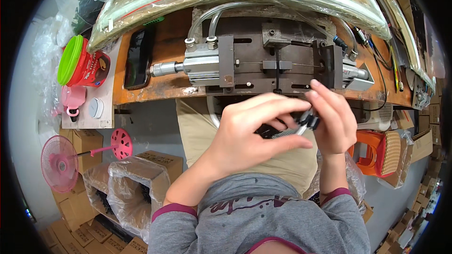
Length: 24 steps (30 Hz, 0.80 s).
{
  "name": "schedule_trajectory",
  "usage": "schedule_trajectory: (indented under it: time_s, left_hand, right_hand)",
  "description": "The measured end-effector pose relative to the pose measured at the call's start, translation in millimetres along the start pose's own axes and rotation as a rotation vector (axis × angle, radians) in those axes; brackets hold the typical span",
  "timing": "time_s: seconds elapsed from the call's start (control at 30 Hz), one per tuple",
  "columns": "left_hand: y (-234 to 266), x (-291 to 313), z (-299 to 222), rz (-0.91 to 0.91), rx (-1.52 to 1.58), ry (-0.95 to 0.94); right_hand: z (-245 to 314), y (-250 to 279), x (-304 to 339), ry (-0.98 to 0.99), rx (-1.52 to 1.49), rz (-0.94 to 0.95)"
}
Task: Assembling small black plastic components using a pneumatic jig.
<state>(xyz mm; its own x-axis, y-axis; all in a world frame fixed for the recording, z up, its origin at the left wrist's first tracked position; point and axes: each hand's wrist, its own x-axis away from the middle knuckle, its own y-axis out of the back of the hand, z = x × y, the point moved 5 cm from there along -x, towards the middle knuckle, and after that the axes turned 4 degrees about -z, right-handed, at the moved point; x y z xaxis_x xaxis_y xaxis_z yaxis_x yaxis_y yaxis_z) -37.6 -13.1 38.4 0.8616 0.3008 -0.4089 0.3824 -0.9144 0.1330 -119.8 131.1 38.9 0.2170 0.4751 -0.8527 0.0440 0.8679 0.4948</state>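
In front of my body, above my lap, both hands come together around a small black and silver metal part (309, 121). My right hand (335, 121) grips this part with its fingers bent up and over it; the fingers hide much of its shape. Reaching in from the left is my left hand (249, 129), its thumb and index finger stretched out and apart on either side of the part. Beyond them on the bench sits a clamping fixture with a dark metal base plate (254, 76), an air cylinder (201, 65) at its left and small grey blocks (277, 65) at its middle.
Clear air hoses (214, 19) curve behind the fixture. A phone (137, 59) lies on the wooden bench (165, 87). Left are a red tub (96, 68), a pink cup (73, 98) and a pink fan (60, 163). Bagged cartons (136, 188) flank me; an orange stool (374, 153) stands right.
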Motion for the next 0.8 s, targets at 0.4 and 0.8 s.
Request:
schedule_trajectory:
  time_s: [0.4,0.8]
  left_hand:
    - [-8,1,19,-0.101,-0.751,-0.301]
    - [-11,-7,25,-0.023,-0.884,-0.261]
  right_hand:
    - [-11,5,-4,-0.178,0.037,-0.157]
    - [-14,9,6,-0.205,-0.155,-0.205]
